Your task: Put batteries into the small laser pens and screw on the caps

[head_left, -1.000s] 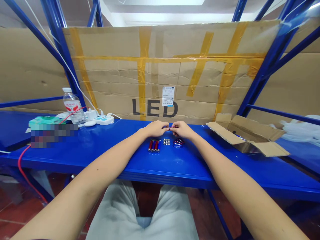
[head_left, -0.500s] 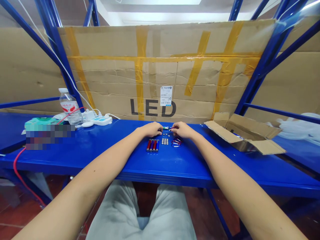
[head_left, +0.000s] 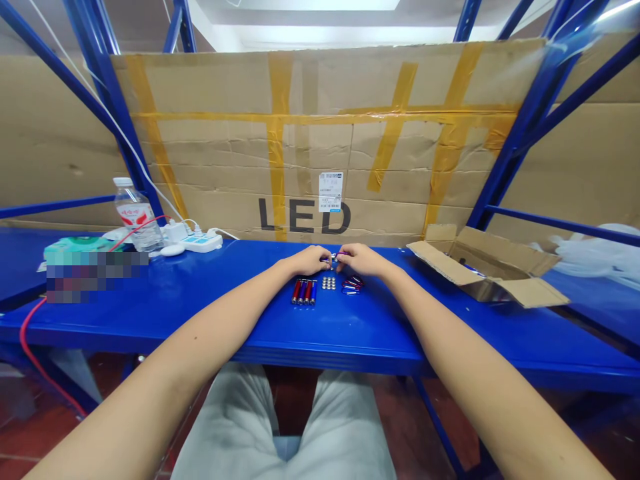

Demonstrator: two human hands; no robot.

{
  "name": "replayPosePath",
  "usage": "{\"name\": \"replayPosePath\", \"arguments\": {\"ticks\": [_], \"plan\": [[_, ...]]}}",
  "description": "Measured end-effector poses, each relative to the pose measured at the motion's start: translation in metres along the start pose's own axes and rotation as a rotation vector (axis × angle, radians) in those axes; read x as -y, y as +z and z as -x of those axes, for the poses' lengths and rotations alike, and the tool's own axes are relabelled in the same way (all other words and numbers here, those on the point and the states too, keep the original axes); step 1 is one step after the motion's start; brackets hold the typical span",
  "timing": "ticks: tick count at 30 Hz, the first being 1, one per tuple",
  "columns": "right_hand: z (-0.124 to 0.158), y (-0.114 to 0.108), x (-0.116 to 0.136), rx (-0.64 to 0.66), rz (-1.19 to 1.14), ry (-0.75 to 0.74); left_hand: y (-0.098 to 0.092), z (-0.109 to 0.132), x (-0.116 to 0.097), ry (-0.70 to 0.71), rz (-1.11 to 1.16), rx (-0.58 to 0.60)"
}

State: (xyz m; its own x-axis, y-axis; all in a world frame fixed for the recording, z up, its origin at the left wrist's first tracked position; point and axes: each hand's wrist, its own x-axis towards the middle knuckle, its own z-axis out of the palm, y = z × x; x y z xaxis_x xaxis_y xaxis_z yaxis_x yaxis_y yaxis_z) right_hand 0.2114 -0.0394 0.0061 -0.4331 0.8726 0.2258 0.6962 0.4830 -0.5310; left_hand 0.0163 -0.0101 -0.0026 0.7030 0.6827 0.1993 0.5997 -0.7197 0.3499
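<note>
At the far middle of the table, my left hand [head_left: 312, 260] is closed, fingertips pinched together over something too small to make out. My right hand [head_left: 363, 259] sits close beside it, pinching a small purple piece [head_left: 343, 253] that is mostly covered by the fingers. Just below both hands, several silver button cells [head_left: 329, 283] lie in tidy rows. To their left is a row of short red and blue metal flashlight tubes [head_left: 304, 292] with silver ends. On the right lie red and blue carabiner clips [head_left: 352, 287] in a small heap.
An open cardboard box [head_left: 493, 267] stands at the right. At the left are a plastic bottle [head_left: 137, 217], a white power strip [head_left: 203, 241] with cables and a green packet [head_left: 75, 248]. A large cardboard sheet [head_left: 225, 153] closes off the back, between blue rack posts.
My hands have come closer together. The green and silver piece between them is now mostly covered. Fewer button cells show, and the loose ones above the rows are no longer visible.
</note>
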Motion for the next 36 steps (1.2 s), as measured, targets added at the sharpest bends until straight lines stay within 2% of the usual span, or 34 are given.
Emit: {"name": "replayPosePath", "arguments": {"ticks": [8, 16, 20, 28, 36], "plan": [[-0.002, 0.003, -0.004, -0.032, -0.008, -0.007, 0.003, -0.005, 0.003, -0.021, 0.047, -0.054], [-0.002, 0.002, -0.004, -0.057, -0.05, 0.011, 0.006, -0.012, 0.003, -0.039, 0.113, -0.018], [-0.001, 0.002, -0.005, -0.028, -0.058, 0.029, 0.004, -0.01, -0.001, -0.041, 0.123, -0.01], [-0.001, 0.002, -0.003, 0.076, -0.146, -0.01, -0.005, 0.003, -0.004, -0.078, 0.212, 0.081], [-0.001, 0.003, -0.004, 0.101, -0.175, -0.033, -0.008, 0.004, -0.004, -0.086, 0.214, 0.099]]}}
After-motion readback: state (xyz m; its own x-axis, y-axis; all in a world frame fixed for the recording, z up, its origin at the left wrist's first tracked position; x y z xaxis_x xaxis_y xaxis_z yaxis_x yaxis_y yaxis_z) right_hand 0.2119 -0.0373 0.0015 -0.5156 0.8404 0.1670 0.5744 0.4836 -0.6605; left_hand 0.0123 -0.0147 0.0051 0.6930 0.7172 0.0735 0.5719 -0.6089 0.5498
